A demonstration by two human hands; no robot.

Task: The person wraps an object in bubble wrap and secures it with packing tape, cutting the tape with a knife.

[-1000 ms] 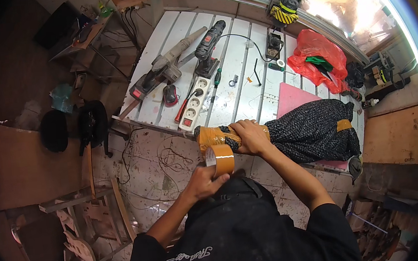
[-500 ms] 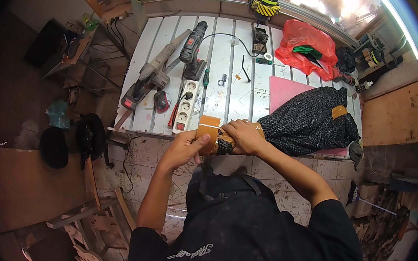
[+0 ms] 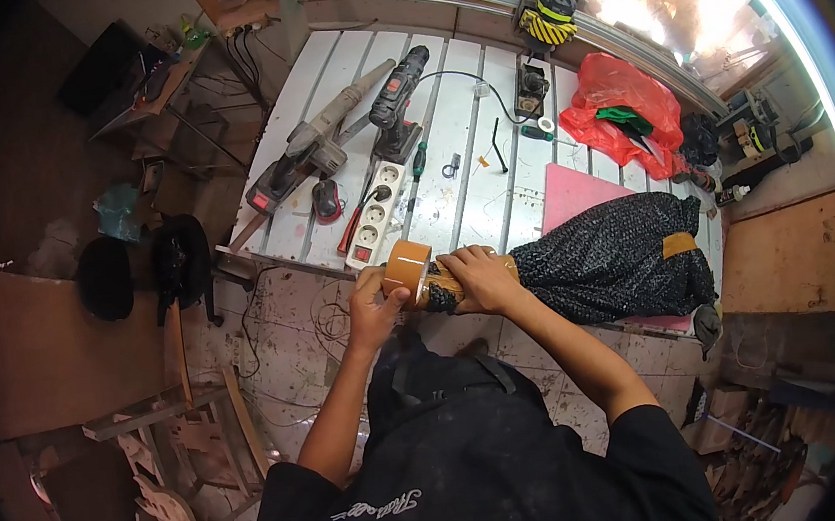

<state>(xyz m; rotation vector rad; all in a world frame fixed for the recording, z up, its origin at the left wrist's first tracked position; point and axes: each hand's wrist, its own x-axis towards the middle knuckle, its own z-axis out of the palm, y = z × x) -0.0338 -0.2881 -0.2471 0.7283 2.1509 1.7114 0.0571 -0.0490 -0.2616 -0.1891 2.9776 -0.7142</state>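
Observation:
My left hand (image 3: pixel 374 305) grips a wide roll of brown packing tape (image 3: pixel 407 266), thumb on its near side. The roll is right against the narrow end of a long bundle in black bubble wrap (image 3: pixel 598 253). My right hand (image 3: pixel 480 279) is closed over that narrow end, where brown tape is wound round it. Farther right the bundle widens and lies on the slatted table, with another patch of brown tape (image 3: pixel 678 244) near its far end. What is inside the wrap is hidden.
On the white slatted table (image 3: pixel 472 195) are a cordless blower (image 3: pixel 311 150), a cordless drill (image 3: pixel 398 107), a white power strip (image 3: pixel 376 214), a screwdriver (image 3: pixel 419 160), a pink sheet (image 3: pixel 572 193) and a red plastic bag (image 3: pixel 624 105). Wooden frames (image 3: pixel 190 453) stand at lower left.
My left hand and the tape roll have shifted slightly left and down, and the roll has turned. The right hand stays on the narrow end. The whole view has shifted a little.

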